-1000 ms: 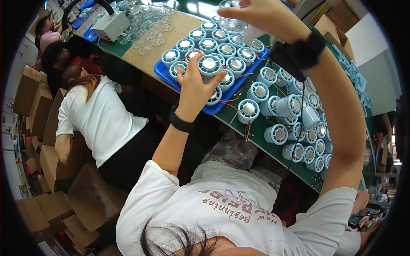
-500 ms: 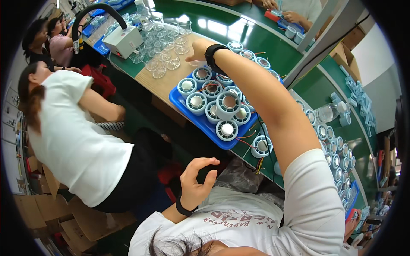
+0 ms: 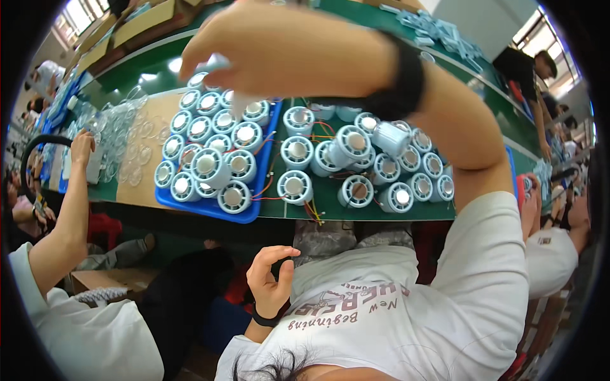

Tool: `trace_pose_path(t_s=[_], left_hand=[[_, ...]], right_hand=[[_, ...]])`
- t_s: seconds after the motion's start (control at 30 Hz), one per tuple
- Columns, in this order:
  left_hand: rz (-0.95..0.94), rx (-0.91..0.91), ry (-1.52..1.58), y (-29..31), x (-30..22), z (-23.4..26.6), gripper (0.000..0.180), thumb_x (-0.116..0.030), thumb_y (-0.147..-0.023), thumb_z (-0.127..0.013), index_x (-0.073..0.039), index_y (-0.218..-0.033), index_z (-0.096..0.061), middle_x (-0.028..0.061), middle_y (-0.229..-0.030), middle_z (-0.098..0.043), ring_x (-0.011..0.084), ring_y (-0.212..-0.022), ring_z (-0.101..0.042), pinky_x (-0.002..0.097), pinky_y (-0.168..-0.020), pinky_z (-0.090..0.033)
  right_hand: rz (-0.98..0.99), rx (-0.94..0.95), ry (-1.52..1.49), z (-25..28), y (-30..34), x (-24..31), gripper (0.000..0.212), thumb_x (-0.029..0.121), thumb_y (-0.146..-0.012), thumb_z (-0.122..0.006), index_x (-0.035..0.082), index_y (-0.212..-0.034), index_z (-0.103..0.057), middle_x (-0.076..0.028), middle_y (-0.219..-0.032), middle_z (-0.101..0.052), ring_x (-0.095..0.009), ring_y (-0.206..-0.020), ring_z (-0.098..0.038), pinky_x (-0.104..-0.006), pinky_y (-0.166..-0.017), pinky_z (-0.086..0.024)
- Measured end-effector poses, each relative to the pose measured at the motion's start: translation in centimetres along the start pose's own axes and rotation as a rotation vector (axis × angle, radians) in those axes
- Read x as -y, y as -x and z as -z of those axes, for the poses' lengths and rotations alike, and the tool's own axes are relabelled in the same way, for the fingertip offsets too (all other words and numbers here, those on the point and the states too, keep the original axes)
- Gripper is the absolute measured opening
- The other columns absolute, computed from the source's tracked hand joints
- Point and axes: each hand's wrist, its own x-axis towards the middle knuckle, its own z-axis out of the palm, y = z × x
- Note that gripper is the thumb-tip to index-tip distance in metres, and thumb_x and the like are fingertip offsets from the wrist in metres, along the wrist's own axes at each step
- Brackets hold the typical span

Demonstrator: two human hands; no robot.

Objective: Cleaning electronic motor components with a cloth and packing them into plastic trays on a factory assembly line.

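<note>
My left hand [image 3: 269, 282] is held in front of my shirt, below the table edge, with thumb and curled fingers apart and nothing between them. My right arm stretches across the table. My right hand [image 3: 254, 51] hovers over the far part of a blue tray [image 3: 236, 216], its fingers blurred. A pale smear shows beneath it, and I cannot make out whether it is held. Light-blue round housings [image 3: 208, 164] with silver centres fill the tray, some stacked on others. More such housings [image 3: 297, 185] with thin coloured wires stand on the green table to the right.
Clear plastic cups [image 3: 114, 146] crowd the left of the table beside a tan board [image 3: 147, 171]. A co-worker's arm [image 3: 71, 203] reaches in there. Light-blue parts [image 3: 438, 28] lie piled at the back right. Another person [image 3: 540, 254] sits at the right.
My view has swung round to the left-hand tray and the table beyond. My right hand has drawn back from the clear cups and is over the tray. My left hand keeps its pose.
</note>
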Motion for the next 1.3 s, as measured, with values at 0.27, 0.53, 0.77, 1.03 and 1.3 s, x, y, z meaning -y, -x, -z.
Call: trace_pose_path(t_s=[0.27,0.53,0.77,1.03,1.3], left_hand=[[-0.066,0.422,0.179,-2.6,0.7,-5.4,0.018,0.007,-0.084,-0.056,0.003,-0.101,-0.06,0.0157,-0.093,-0.064,0.0258,-0.086,-0.064,0.0335,-0.079,-0.05],[-0.486,0.07,-0.626,-8.8,-3.3,-11.4,0.035,0.009,-0.076,-0.066,-0.002,-0.109,-0.066,0.011,-0.104,-0.064,0.0267,-0.095,-0.061,0.0333,-0.08,-0.049],[-0.491,-0.005,-0.724,-9.4,-4.4,-13.4,0.035,0.002,-0.078,-0.07,-0.002,-0.112,-0.065,0.0123,-0.111,-0.064,0.0253,-0.101,-0.062,0.0323,-0.086,-0.049],[-0.48,0.062,-0.69,-8.4,-3.0,-12.9,0.042,-0.002,-0.075,-0.075,-0.004,-0.116,-0.064,0.0119,-0.118,-0.061,0.0246,-0.103,-0.061,0.0326,-0.087,-0.049],[-0.486,0.203,-0.306,-8.1,-3.0,-14.7,0.077,-0.009,-0.067,-0.085,0.002,-0.133,-0.046,0.0167,-0.127,-0.055,0.0262,-0.112,-0.058,0.0352,-0.095,-0.049]], right_hand=[[-0.87,-0.391,0.765,20.3,22.7,7.0,0.023,0.02,-0.093,-0.06,0.007,-0.111,-0.068,-0.005,-0.097,-0.068,-0.01,-0.086,-0.062,-0.0217,-0.076,-0.046],[-0.97,-0.164,0.204,11.0,28.0,11.6,0.026,0.02,-0.085,-0.069,0.004,-0.105,-0.068,-0.009,-0.09,-0.067,-0.018,-0.076,-0.063,-0.0264,-0.069,-0.047],[-1.049,0.082,0.228,2.6,27.3,6.6,0.056,0.031,-0.075,-0.076,0.004,-0.121,-0.057,-0.014,-0.11,-0.058,-0.032,-0.088,-0.063,-0.0362,-0.071,-0.051],[-0.929,-0.017,0.242,1.3,28.8,4.3,0.056,0.029,-0.072,-0.075,0.004,-0.119,-0.057,-0.015,-0.112,-0.057,-0.029,-0.087,-0.063,-0.0338,-0.071,-0.052],[-0.976,-0.001,-0.377,8.2,28.2,8.3,0.055,0.034,-0.078,-0.07,0.001,-0.12,-0.057,-0.009,-0.109,-0.061,-0.017,-0.085,-0.063,-0.0266,-0.07,-0.051]])
